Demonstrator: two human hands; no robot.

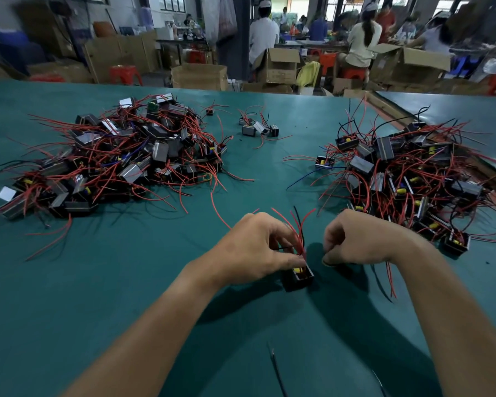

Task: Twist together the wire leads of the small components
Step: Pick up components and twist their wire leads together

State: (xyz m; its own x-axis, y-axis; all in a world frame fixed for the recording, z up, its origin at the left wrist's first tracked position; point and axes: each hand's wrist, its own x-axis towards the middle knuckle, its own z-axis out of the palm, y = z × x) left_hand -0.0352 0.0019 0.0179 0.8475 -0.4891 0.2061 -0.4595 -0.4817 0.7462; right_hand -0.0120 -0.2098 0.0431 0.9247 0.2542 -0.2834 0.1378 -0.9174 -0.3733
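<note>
Our left hand (255, 247) pinches red wire leads (297, 227) just above small component (298, 277), which sits on bench (126, 296) between both hands. Right hand (352, 239) curled beside it; whether it grips anything, we cannot tell. Step, we judge: gathering leads before twisting. Next needs right hand to take lead ends and roll them. No readable writing.

Bare surface (112, 267) is lying open left of the fingers (279, 229) and nearer than them. The right heap (407, 179) is crowding just beside the right fingers; the left heap (121, 156) is sitting well ahead-left. Between them a lane is running forward, a small cluster (258, 128) blocking its far end.
</note>
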